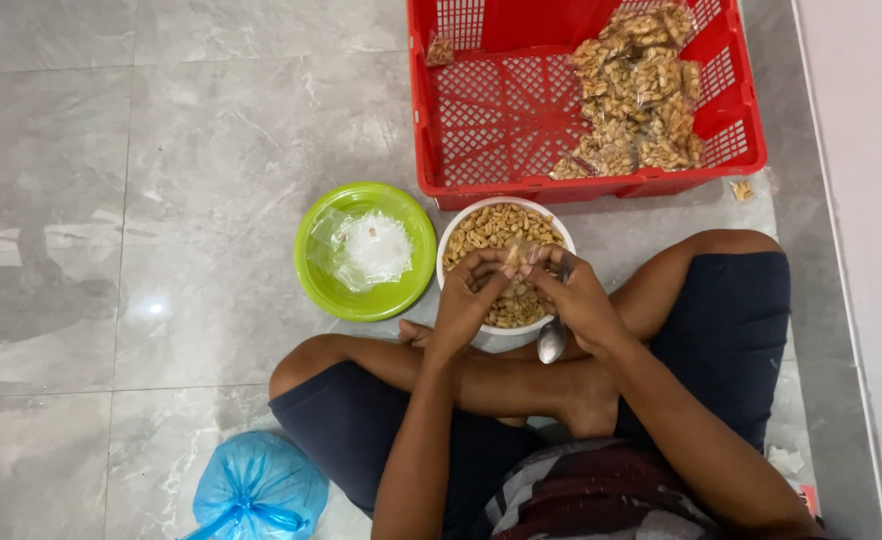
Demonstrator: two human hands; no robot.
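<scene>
Small clear packet (517,254) at frame centre, pinched between our left hand (473,292) and right hand (573,296), above the white bowl of peanuts (481,228), spoon (552,340) tucked under right fingers (bowl-end down), green plate (331,285) just left, red crate (481,120) above

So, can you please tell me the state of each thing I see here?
Left hand: pinching a small packet over the bowl.
Right hand: pinching the packet, holding a spoon.
White bowl: full of nuts.
Green plate: holds empty clear bags.
Red crate: partly filled with packets.
Blue bag: tied shut.
</scene>
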